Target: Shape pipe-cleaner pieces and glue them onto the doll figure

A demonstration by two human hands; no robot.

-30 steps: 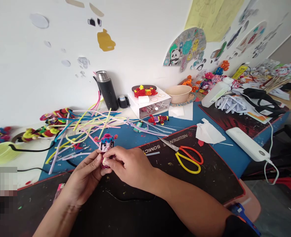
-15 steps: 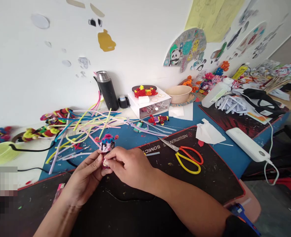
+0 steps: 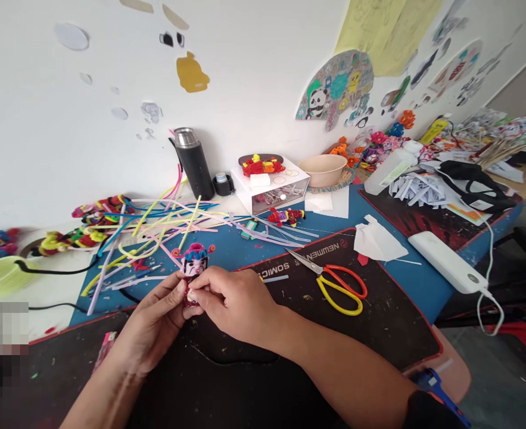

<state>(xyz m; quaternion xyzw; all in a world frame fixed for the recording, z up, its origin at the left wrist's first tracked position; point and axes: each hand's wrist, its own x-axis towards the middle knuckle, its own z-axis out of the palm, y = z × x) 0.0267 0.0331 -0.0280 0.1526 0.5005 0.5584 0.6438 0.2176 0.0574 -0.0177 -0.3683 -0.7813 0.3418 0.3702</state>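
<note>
A small figure (image 3: pixel 195 266) with a white-and-pink face, black markings and a blue-and-pink headpiece stands upright between my hands, above the black mat. My left hand (image 3: pixel 164 307) is wrapped round its dark red body from the left. From the right, my right hand (image 3: pixel 231 301) pinches at the front of the body, thumb and forefinger together. The fingers hide most of the lower body, and whatever lies between the right fingertips is too small to make out.
Scissors (image 3: pixel 334 289) with red and yellow handles lie right of my hands. Behind are loose fuzzy stems (image 3: pixel 155 223), a black thermos (image 3: pixel 195 164) and a white box (image 3: pixel 269 185). A white power bank (image 3: pixel 448 262) with a cable sits at the right.
</note>
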